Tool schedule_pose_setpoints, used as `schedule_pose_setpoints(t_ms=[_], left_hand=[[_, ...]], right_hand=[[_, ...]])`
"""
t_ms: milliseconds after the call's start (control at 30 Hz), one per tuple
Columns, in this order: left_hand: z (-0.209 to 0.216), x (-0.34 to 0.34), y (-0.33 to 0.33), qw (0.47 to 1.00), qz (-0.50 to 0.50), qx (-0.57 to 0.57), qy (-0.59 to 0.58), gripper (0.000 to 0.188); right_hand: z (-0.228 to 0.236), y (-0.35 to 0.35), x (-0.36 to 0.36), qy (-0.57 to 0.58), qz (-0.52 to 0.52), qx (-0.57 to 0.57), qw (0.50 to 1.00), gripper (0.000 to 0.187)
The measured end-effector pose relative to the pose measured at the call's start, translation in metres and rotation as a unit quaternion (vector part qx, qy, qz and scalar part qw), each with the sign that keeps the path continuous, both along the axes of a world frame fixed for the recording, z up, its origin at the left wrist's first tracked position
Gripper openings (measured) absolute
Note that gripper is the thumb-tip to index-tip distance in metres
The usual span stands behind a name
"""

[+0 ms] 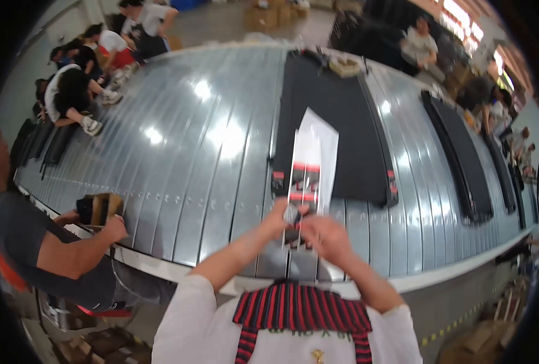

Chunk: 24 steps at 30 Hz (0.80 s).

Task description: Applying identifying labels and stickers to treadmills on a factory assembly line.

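My left hand (277, 219) is closed on the lower left side of a sheet of red and black labels (306, 176). From the right, my right hand (329, 238) reaches over the same sheet, fingertips pinched at its lower part near my left fingers; blur hides the exact grip. A small grey roundish thing (291, 214) shows by my left fingers; its kind is unclear. Plain white paper (324, 142) stands out behind the labels. Beyond the sheet a long black panel (354, 164) lies flat, with red-and-black tags at its near corners.
A metal-slatted conveyor (221, 200) curves across in front of me. At my left a co-worker (39, 242) holds a brown and black thing (98, 209). More black panels (457, 158) lie to the right. A tan piece (345, 67) sits on the panel's far end. People sit and stand along the far sides.
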<state>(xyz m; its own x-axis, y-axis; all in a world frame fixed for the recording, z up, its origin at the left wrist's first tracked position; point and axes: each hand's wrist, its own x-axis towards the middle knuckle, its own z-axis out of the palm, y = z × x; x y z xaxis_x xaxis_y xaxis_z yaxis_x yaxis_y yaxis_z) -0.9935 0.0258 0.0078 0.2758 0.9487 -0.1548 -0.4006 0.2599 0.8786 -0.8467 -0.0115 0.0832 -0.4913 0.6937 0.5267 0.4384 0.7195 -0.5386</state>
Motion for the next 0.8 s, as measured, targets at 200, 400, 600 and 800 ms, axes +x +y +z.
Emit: schedule_pose_setpoints(t_ms=[200, 400, 600, 800], left_hand=[[0.035, -0.008, 0.029, 0.996, -0.060, -0.048, 0.047, 0.019], [0.014, -0.016, 0.032, 0.983, -0.077, 0.095, 0.137, 0.015], [0.001, -0.022, 0.037, 0.976, -0.075, 0.128, 0.157, 0.017], [-0.018, -0.061, 0.032, 0.955, -0.091, 0.014, 0.283, 0.025]], right_hand=[[0.015, 0.050, -0.007, 0.010, -0.097, -0.121, 0.988, 0.010], [-0.007, 0.062, -0.019, 0.008, -0.049, -0.130, 0.990, 0.008], [-0.014, 0.065, -0.025, -0.069, -0.016, -0.082, 0.994, 0.005], [-0.006, 0.063, -0.011, -0.070, 0.016, -0.082, 0.994, 0.005]])
